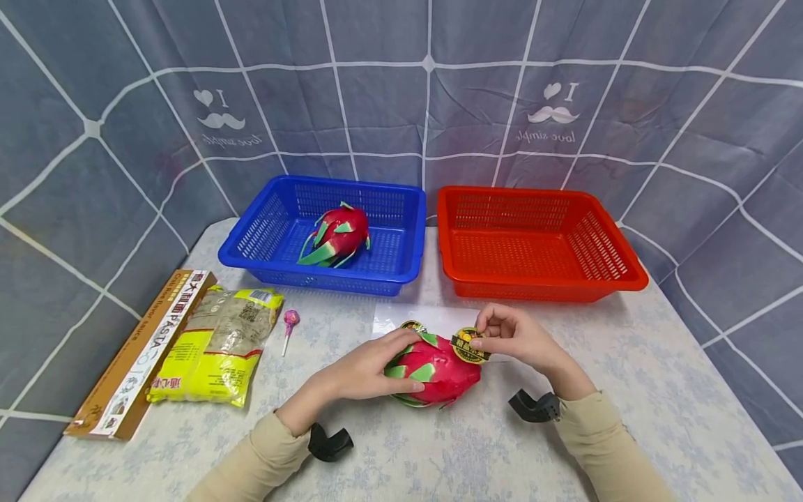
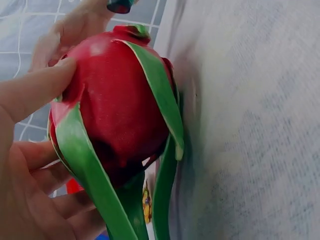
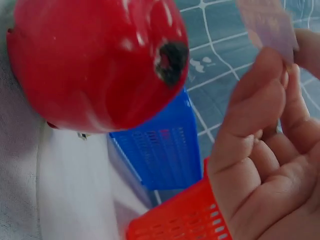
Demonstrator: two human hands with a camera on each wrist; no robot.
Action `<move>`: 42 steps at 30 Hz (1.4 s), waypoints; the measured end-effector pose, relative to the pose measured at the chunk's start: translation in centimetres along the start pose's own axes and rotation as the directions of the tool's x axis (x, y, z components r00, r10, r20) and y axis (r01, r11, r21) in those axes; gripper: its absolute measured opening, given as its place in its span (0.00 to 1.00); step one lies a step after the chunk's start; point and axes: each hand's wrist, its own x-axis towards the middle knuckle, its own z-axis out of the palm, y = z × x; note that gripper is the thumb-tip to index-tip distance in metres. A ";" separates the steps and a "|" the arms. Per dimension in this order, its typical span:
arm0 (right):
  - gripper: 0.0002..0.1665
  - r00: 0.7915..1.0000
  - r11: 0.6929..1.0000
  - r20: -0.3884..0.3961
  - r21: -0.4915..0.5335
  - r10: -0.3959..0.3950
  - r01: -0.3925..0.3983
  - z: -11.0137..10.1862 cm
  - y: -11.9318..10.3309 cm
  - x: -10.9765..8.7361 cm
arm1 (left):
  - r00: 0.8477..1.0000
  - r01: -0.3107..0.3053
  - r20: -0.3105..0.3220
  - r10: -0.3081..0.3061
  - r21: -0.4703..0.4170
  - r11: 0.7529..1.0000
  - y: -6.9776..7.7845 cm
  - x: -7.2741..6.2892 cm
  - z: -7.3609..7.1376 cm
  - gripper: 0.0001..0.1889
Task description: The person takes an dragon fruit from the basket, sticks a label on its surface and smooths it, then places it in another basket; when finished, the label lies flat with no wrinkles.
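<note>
A dragon fruit (image 1: 433,369) with a red skin and green scales lies on its side on the table. My left hand (image 1: 370,369) holds it, thumb on the near side and fingers over the far top, as the left wrist view also shows. Between thumb and fingertips my right hand (image 1: 517,338) pinches a round black-and-gold sticker (image 1: 467,346), just at the fruit's right end. From behind, the sticker (image 3: 270,25) looks pale in the right wrist view; whether it touches the fruit cannot be told. Behind the fruit lies a white sheet (image 1: 384,319) bearing another similar sticker (image 1: 413,325).
At the back left, a blue basket (image 1: 320,277) contains a second dragon fruit (image 1: 341,233). A red basket (image 1: 539,286) stands beside it. Along the left are a brown pasta box (image 1: 141,355), a yellow-and-clear bag (image 1: 216,345) and a wrapped lollipop (image 1: 291,321).
</note>
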 end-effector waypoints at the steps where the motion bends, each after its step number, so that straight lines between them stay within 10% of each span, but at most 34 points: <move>1: 0.11 1.000 1.000 0.024 -0.004 -0.002 0.002 0.2 -0.2 0.0 | 1.000 0.012 0.005 -0.012 -0.004 1.000 -0.1 0.0 0.0 0.34; 18: 0.11 0.998 0.905 0.056 -0.423 -0.026 0.048 2.8 -0.7 0.1 | 0.998 0.062 0.030 -0.061 -0.010 0.998 0.0 0.1 0.0 0.34; 27: 0.10 0.998 0.711 0.033 -0.701 -0.051 0.060 3.5 -1.5 -0.6 | 1.000 0.019 -0.003 -0.018 0.104 0.994 0.2 0.0 -0.2 0.34; 30: 0.12 0.998 0.726 0.017 -0.685 -0.053 0.051 3.7 -1.1 -0.8 | 0.997 -0.025 -0.065 0.044 0.271 0.962 0.8 -0.2 -0.6 0.34; 34: 0.13 1.000 0.839 0.003 -0.543 -0.024 0.021 3.8 0.0 -1.1 | 0.978 -0.066 -0.161 0.133 0.365 0.929 1.8 -0.4 -0.9 0.27; 38: 0.14 1.000 0.907 0.006 -0.421 -0.008 0.010 3.9 1.1 -1.3 | 0.976 -0.061 -0.206 0.070 0.051 0.997 2.5 -0.3 0.0 0.15; 42: 0.16 1.000 0.923 0.012 -0.384 -0.023 0.026 4.1 1.4 -1.3 | 0.974 -0.024 -0.220 -0.059 -0.359 0.933 2.3 0.2 1.8 0.07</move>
